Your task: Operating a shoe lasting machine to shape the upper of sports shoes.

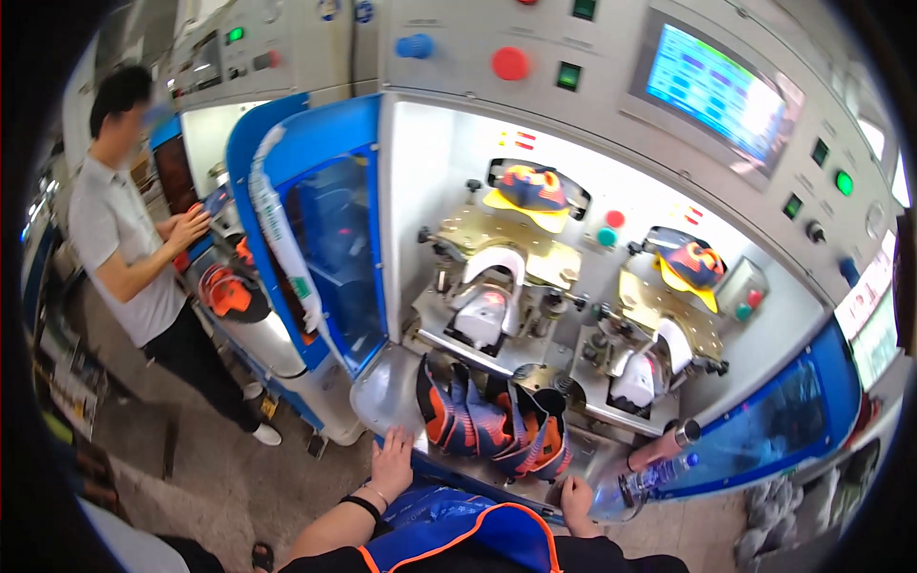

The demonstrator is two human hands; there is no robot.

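Observation:
My left hand (392, 465) lies with its fingers stretched out on the front edge of a metal shelf (387, 387), holding nothing. Just right of it, several orange and dark blue shoe uppers (492, 420) stand packed side by side on the shelf. My right hand (577, 501) is closed in a loose fist at the shelf edge, right of the uppers, with nothing visible in it. Inside the lit machine, a dark blue and orange upper with a yellow edge (531, 196) sits on the left station. A similar upper (693, 269) sits on the right station.
A pink flask (666, 444) and a clear bottle (659, 475) lie at the shelf's right end. A blue-framed door (330, 239) stands at the left. Above is a panel with a screen (716, 86) and a red button (509, 64). Another person (134, 229) works at the left machine.

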